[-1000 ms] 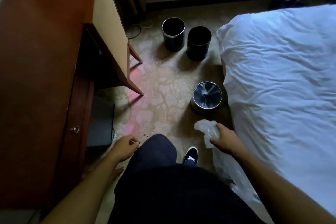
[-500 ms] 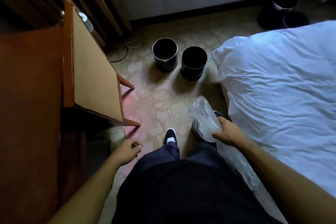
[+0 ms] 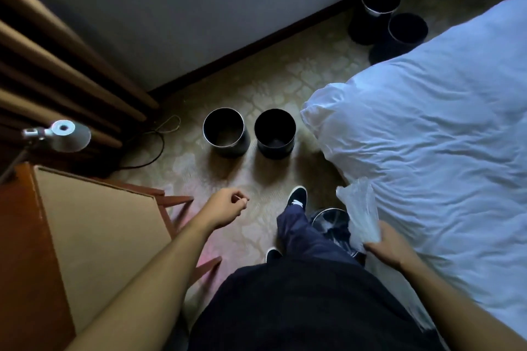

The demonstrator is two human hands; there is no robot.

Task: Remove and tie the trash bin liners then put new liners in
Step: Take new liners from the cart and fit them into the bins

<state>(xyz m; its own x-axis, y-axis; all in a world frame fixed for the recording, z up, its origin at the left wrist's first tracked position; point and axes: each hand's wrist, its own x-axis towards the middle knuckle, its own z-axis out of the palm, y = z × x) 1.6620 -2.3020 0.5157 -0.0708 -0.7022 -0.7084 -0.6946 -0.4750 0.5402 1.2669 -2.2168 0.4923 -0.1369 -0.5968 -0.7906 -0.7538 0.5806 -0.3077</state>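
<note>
My right hand grips a clear plastic liner that sticks up beside the bed. Just left of that hand stands a lined bin, partly hidden by my leg and the liner. Two dark round bins stand side by side on the carpet ahead: a steel-rimmed bin and a black bin, both with no liner in them. My left hand hangs loosely curled over the carpet and holds nothing.
A bed with a white duvet fills the right side. A wooden desk and a lamp stand on the left, with a cable on the floor. Two more dark bins sit by the far wall.
I have stepped forward, so the two unlined bins and the lined bin are nearer. My right hand with the liner has moved past the lined bin; my left hand has swung forward.
</note>
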